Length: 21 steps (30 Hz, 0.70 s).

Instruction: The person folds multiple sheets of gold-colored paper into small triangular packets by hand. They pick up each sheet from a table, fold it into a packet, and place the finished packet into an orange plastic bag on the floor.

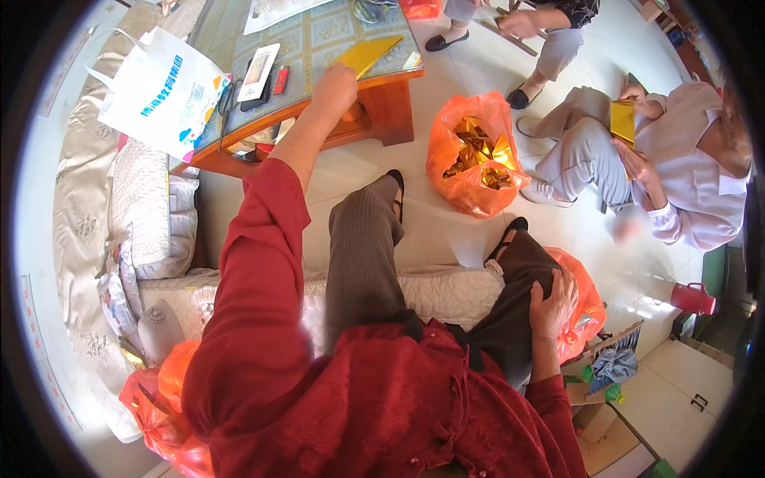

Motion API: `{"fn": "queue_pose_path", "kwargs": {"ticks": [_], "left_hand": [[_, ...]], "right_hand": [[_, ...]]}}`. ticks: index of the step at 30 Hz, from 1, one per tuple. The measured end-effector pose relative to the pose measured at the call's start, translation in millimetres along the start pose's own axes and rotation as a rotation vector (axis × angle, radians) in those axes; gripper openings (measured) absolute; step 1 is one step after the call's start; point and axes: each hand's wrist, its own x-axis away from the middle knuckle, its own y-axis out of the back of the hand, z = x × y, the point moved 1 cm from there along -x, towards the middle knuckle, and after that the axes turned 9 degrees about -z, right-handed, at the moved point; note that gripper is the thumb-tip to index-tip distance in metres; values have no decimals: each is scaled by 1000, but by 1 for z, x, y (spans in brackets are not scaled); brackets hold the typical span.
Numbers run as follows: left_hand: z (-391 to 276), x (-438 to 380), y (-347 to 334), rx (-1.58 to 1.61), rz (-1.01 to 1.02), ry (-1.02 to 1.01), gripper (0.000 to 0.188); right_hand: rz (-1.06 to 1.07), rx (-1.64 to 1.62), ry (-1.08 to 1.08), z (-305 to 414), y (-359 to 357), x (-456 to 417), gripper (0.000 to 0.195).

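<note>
On the glass-topped wooden table [311,39], my left hand [336,89] is closed over the near end of the gold foil paper [373,55]. The paper lies flat and reaches toward the table's far right corner; its gripped end is hidden under my fingers. My right hand [553,305] rests on my right knee, holding nothing, fingers somewhat spread. A red lighter [281,80], a white printed card [258,73] on a dark phone-like object [254,103], and black scissors [225,107] lie left of my left hand.
A white printed carrier bag [164,95] stands at the table's left. On the floor, an orange plastic bag [439,161] holds folded gold foil pieces. One seated person [687,161] holds gold paper [622,119]; another sits beyond. More orange bags flank me. A red flask [693,298] is at right.
</note>
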Motion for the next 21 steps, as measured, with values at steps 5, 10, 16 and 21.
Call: {"fn": "queue_pose_path", "kwargs": {"ticks": [5,10,16,21], "left_hand": [[-5,6,7,79,-164,-25,19],[2,-3,4,6,-82,-25,18],[6,-7,5,4,-135,53,17],[24,-15,2,180,-86,190,18]], "right_hand": [[5,15,-2,-1,1,0,50],[3,17,0,-1,0,0,49],[6,4,-5,0,1,0,49],[7,13,-8,2,0,-2,49]]}}
